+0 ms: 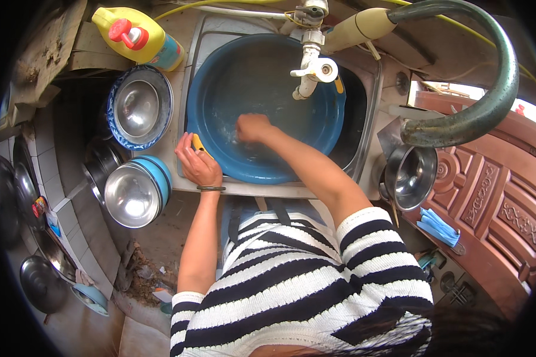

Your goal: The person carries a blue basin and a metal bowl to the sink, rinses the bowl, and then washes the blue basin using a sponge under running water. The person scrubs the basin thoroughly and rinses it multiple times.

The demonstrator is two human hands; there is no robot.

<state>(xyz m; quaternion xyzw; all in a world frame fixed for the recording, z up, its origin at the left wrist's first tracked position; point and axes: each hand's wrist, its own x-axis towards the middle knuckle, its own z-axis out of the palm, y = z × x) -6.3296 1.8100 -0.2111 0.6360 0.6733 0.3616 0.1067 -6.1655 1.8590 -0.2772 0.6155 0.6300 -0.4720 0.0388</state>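
A large blue plastic basin [268,172] of cloudy water stands in a stainless steel sink [368,116]. My left hand [199,161], with a bangle at its wrist, grips the yellow-lined handle [201,143] on the basin's left rim. Inside the basin, my right hand [253,128] is curled near the water's surface, left of the middle. Ripples and small splashes lie beside it. Its fingertips are turned away, so whether it holds anything is hidden. A white tap [312,69] hangs over the basin's far right side.
Left of the sink stand a yellow pump bottle [136,38], a blue-rimmed bowl stack [138,109] and stacked steel bowls [134,196]. To the right are a steel pot [413,178] and a thick curved pipe [496,89]. A blue cloth [437,226] hangs below the carved reddish panel [487,192].
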